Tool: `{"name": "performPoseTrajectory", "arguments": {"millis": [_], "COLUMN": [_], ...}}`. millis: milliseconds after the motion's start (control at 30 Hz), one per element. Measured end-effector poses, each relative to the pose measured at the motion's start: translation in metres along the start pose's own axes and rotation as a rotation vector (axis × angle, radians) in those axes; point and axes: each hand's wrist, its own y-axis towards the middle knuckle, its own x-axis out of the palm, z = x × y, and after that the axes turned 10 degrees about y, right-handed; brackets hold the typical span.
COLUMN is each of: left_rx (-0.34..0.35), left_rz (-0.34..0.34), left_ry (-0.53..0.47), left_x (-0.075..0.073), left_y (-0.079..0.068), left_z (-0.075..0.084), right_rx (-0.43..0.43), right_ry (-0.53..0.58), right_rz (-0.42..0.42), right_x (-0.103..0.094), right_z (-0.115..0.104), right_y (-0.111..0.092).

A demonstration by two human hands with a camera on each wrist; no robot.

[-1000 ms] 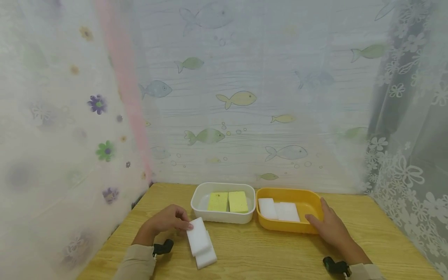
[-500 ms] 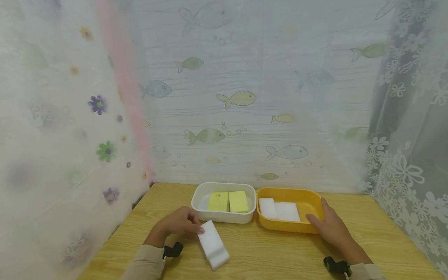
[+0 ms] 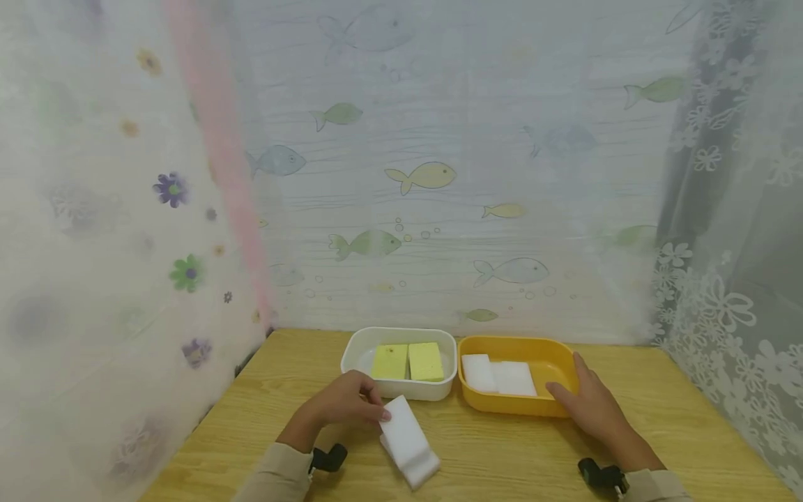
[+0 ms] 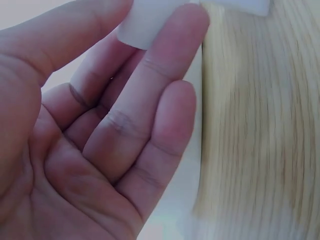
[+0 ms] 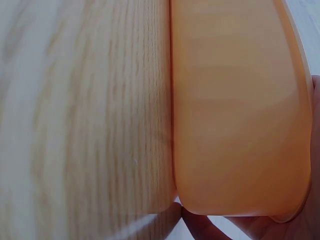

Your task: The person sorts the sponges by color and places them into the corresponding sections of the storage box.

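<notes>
My left hand [image 3: 345,406] pinches a white sponge block [image 3: 406,429] by its upper left corner between thumb and fingers. A second white block [image 3: 423,471] overlaps beneath it, and both slant over the table before the tubs. Up close in the left wrist view, a white block [image 4: 145,22] sits at the fingertips. My right hand [image 3: 592,408] grips the right end of an orange plastic tub [image 3: 502,404], thumb over the near rim. The right wrist view shows the tub's side wall [image 5: 240,110] with fingers around its end. White blocks [image 3: 517,378] lie inside the tub's left half.
Left of the orange tub stands a white plastic tub [image 3: 401,389], close beside it. Two yellow sponges [image 3: 390,362] lie in it. The wooden table [image 3: 502,460] meets a fish-print curtain [image 3: 439,265] at the back, with more curtains at both sides.
My left hand has moved right, carrying the overlapping white blocks along the front of the white tub. The right hand has kept its place on the orange tub.
</notes>
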Motion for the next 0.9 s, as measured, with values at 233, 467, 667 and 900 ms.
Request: {"name": "performPoseTrajectory", "arguments": {"millis": [233, 467, 667, 900], "left_rx": [0.047, 0.074, 0.099, 0.094], "left_rz": [0.030, 0.038, 0.052, 0.114], "left_ry": [0.002, -0.034, -0.033, -0.002], "left_x": [0.007, 0.014, 0.020, 0.027], "left_y": [0.008, 0.020, 0.033, 0.053], "left_z": [0.013, 0.030, 0.048, 0.067], "right_rx": [0.015, 0.026, 0.015, 0.005], "right_ry": [0.001, 0.006, 0.000, -0.011], "right_rz": [0.008, 0.002, 0.013, 0.020], "right_x": [0.001, 0.001, 0.002, 0.002], "right_z": [-0.001, 0.000, 0.002, 0.005], "right_y": [0.001, 0.001, 0.002, 0.003]}}
